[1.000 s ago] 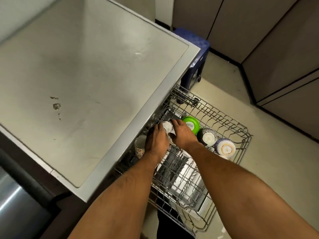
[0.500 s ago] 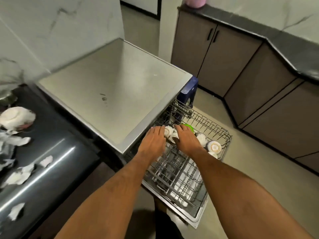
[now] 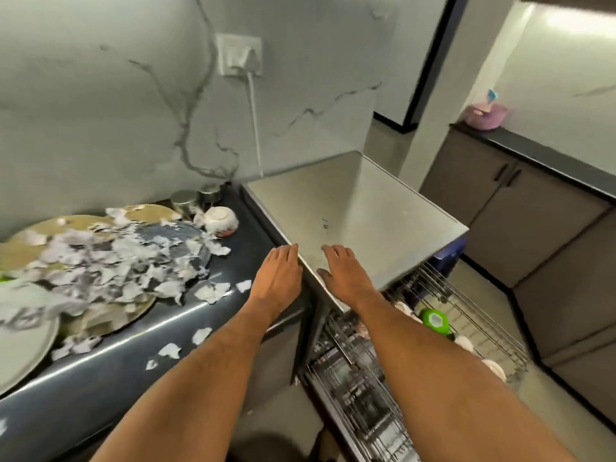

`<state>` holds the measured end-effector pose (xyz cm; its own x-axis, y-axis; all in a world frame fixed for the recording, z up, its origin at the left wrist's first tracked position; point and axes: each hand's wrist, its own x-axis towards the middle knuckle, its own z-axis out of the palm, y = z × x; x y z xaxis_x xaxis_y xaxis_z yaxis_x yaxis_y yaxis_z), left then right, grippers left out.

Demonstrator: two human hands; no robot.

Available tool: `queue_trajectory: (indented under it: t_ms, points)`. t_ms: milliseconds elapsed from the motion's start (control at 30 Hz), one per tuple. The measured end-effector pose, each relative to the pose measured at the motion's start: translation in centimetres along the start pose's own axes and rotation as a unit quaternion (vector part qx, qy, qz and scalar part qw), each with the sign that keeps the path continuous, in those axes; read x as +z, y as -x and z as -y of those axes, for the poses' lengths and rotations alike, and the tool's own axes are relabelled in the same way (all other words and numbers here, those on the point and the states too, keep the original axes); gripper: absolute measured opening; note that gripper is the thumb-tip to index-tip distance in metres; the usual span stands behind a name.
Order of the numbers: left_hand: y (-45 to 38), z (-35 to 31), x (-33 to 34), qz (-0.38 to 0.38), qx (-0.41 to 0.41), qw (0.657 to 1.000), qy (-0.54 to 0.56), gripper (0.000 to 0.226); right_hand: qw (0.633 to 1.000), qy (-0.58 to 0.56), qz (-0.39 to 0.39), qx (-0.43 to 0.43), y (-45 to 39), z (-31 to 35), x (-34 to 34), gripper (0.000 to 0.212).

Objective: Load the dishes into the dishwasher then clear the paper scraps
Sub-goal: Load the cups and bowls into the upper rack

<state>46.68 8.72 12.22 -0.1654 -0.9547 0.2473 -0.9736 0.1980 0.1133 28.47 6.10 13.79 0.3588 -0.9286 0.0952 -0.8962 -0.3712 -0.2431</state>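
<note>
My left hand point(image 3: 279, 274) and right hand point(image 3: 343, 274) are flat, holding nothing; scraps point(image 3: 110, 261) bury the plates point(image 3: 23, 328) near a bowl point(image 3: 221, 221).

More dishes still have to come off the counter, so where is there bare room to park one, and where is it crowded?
The steel dishwasher top is bare beyond the right hand. A bare strip of dark counter runs between the white bowl and the left hand. Left of that, paper scraps bury the plates.
</note>
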Motion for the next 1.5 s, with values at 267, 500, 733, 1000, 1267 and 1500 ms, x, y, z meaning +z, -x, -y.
queue_trajectory:
  t_ms: [267, 500, 733, 1000, 1267, 1500]
  points:
    - [0.8, 11.3, -2.2, -0.035, -0.144, 0.989, 0.024, 0.051, 0.996, -0.025, 0.001, -0.087, -9.4, 9.5, 2.8, 0.061]
    - [-1.8, 17.7, -1.6, -0.028, -0.209, 0.977, 0.035, 0.048, 0.988, -0.044, 0.025, -0.148, -19.4, 13.9, 6.8, 0.066]
    - [-5.6, 21.3, 1.5, -0.014, -0.227, 0.973, 0.040, 0.041, 0.979, -0.082, 0.088, -0.168, -26.3, 15.1, 10.3, 0.085]
    - [-7.6, 22.6, 3.7, 0.011, -0.249, 0.965, 0.078, 0.052, 0.964, -0.131, 0.149, -0.178, -29.5, 14.9, 12.5, 0.097]
    - [-7.7, 22.3, 3.2, 0.006, -0.247, 0.966, 0.072, 0.050, 0.969, -0.155, 0.089, -0.173, -28.5, 13.8, 11.3, 0.100]
    - [-6.0, 18.8, 1.0, -0.018, -0.229, 0.972, 0.037, 0.055, 0.979, -0.147, 0.048, -0.133, -23.5, 11.5, 8.0, 0.104]
